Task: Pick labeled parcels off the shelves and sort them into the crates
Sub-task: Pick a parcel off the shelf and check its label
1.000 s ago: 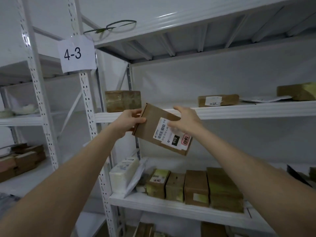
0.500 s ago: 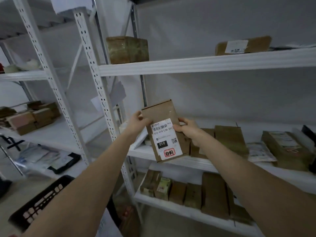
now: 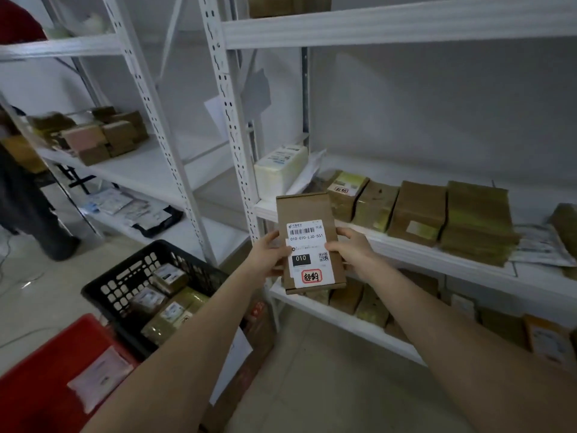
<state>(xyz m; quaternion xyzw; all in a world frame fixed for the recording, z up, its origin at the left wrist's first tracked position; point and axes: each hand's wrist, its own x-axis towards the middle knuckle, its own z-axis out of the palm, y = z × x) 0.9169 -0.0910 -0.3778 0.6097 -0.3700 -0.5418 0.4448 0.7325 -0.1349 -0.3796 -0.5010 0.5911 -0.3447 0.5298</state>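
Bare shelf [image 3: 406,168] room behind the parcel row [image 3: 418,214]

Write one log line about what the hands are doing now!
parcel: upright, label shows 010 | left hand: grips left edge | right hand: grips right edge | black crate: lower left, holds parcels

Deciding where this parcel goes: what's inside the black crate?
Several labeled brown parcels lie in the black crate; the left forearm covers its near right side, hiding whatever is there.
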